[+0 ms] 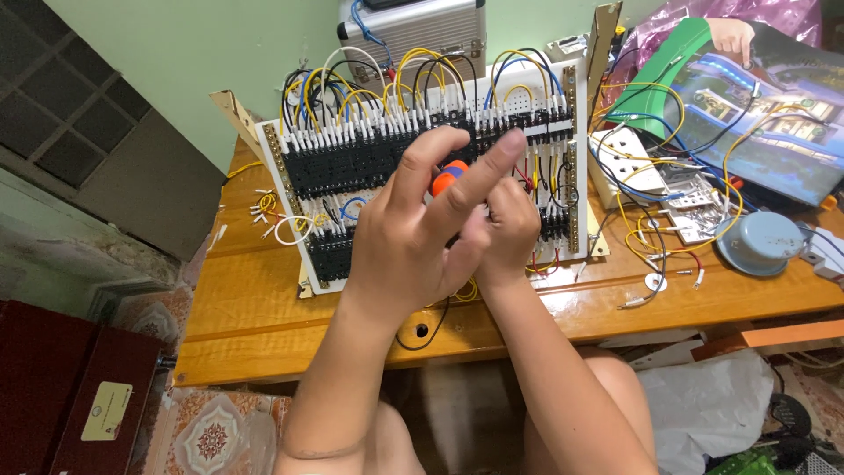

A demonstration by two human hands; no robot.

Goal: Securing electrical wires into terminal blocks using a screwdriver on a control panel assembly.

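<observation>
Hands meet in front of a white wiring board (422,167) that leans up on a wooden surface (264,308). The board is full of black blocks and looping yellow, blue, black and white wires. The left hand (413,237) is in front of the middle of the board. Its fingers (475,171) curl around the orange handle of a screwdriver (448,178), with the first finger stretched out long toward the board. The right hand (510,224) is just beside the left hand, low on the board. Its fingers are bent in and pressed together against the board, but what they pinch is hidden, so I cannot tell.

To the right of the board lies a white socket strip (626,163) with loose wires around it. Farther right sits a round grey bell (760,242). Behind the board stands a silver case (413,26). Left of the board, small white wire ends (264,207) lie on the surface. Below the surface, to the left, is a dark red box (70,378).
</observation>
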